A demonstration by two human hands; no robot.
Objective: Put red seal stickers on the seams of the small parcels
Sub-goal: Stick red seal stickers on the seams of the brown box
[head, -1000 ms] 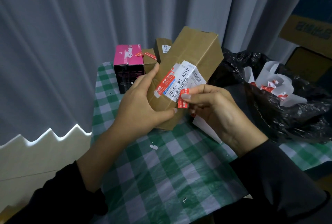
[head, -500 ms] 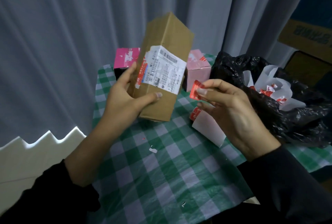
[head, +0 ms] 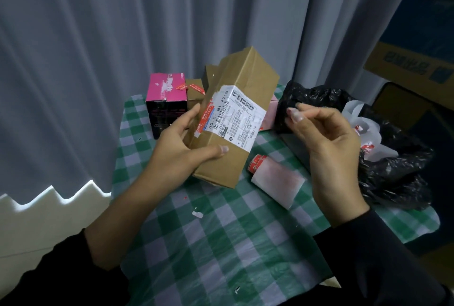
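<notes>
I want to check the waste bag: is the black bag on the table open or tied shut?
Open. The black bag gapes at its top, and white backing paper with red scraps shows inside its mouth.

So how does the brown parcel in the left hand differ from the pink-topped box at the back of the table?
The brown parcel is held tilted off the table in the left hand; the pink-topped box stands upright on the checked tablecloth. The parcel is long, plain brown cardboard; the box is squat, pink above and black below. The parcel carries a white shipping label; the box shows none. Both have red stickers on them.
</notes>
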